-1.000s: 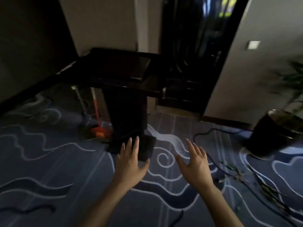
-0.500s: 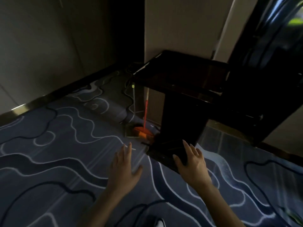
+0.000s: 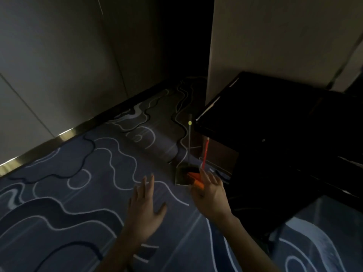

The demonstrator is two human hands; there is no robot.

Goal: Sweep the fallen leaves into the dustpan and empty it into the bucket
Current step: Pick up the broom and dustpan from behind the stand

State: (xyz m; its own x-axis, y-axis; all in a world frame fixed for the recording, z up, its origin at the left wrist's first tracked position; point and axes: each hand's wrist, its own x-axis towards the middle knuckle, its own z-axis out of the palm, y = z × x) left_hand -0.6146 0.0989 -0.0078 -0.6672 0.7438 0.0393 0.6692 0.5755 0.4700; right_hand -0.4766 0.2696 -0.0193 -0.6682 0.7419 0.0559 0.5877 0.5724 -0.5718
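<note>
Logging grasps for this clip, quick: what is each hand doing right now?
Left hand: open, fingers spread, holding nothing.
Right hand: open, empty, in front of the orange broom.

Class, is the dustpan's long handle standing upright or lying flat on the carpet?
Upright: the dustpan handle rises from the pan beside the dark table.

Two bare hands in shot, the left hand (image 3: 144, 210) and the right hand (image 3: 211, 195). Forearms bare too: no sleeves, gloves, rings or watch showing in this dim light.
</note>
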